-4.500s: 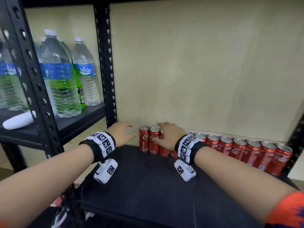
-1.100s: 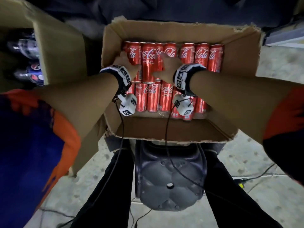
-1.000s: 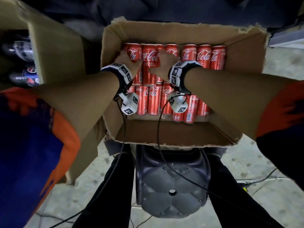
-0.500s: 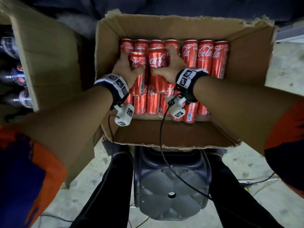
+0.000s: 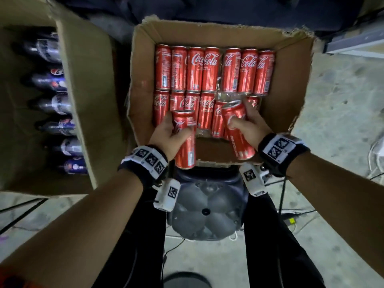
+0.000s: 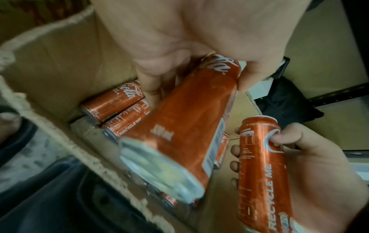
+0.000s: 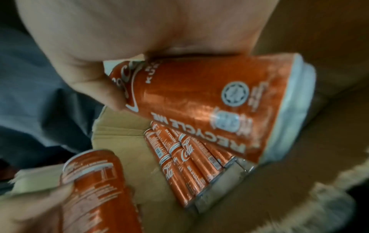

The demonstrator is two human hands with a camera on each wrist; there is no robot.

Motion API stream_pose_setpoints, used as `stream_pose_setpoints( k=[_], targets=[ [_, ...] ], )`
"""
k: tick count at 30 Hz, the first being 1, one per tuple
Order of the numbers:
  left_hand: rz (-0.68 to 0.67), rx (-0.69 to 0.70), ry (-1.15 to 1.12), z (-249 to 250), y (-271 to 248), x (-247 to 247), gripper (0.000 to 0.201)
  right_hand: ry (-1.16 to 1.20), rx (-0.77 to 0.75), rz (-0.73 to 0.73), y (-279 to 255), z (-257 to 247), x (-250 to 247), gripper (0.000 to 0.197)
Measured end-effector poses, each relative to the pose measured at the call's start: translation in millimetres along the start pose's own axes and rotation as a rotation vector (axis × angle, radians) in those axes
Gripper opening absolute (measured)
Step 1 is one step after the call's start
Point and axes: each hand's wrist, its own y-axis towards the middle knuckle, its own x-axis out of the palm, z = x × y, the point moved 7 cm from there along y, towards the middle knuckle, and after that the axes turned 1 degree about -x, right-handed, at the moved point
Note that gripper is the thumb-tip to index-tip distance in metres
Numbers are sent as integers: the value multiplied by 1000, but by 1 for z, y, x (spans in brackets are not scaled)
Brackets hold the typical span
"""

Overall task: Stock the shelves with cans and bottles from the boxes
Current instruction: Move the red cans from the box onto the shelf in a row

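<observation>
Left hand: left hand (image 5: 166, 134) raised over the near edge of the can box (image 5: 143, 65), fingers and thumb wrapped round the left can (image 5: 185, 142); in the left wrist view the thumb and fingers clasp its upper half.
Left can: red cola can held clear of the packed rows, roughly upright in the head view, base hanging past the near wall of the box toward the person; base looks blurred in the left wrist view.
Right hand: right hand (image 5: 251, 125) over the near right part of the box, thumb across the front of the right can (image 5: 239, 129), fingers curled round behind it.
Right can: red cola can tilted, top leaning toward the box middle, base out over the near wall; "RECYCLE ME" readable along its side in the right wrist view.
Two held cans: apart from each other, not touching.
Packed cans: packed cans (image 5: 212, 69) lie on their sides in two rows; far row complete across the box, near row partly hidden by the hands, possibly with gaps on its near side, hard to tell.
Bottle box: bottle box (image 5: 91, 80) stands just left of the can box, dark bottles (image 5: 56, 100) with blue labels lying in a column inside.
Below: dark stool (image 5: 205, 206) between the person's legs, under the near edge of the can box; cables on the concrete floor (image 5: 340, 96).
Wrists: marker-tagged wristbands (image 5: 149, 159) on both wrists.
</observation>
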Motion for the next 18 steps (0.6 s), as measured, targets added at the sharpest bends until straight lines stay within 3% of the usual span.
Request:
stream_pose_setpoints(
  k=[4,9,12,18],
  targets=[
    [-43,4,-102,19,-55,5,69,-59,-16,21,-57,-11,4,55],
    [-105,-9,-268,48,-124,3,48,-142,-86,-32,-133,-45,13,38],
    [-66,3,-360,67,-170,-5,44,-156,-181,-22,-181,-77,18,33],
    [-44,139,-284,125,-260,-28,49,-76,-309,-14,-279,-141,22,40]
  ],
)
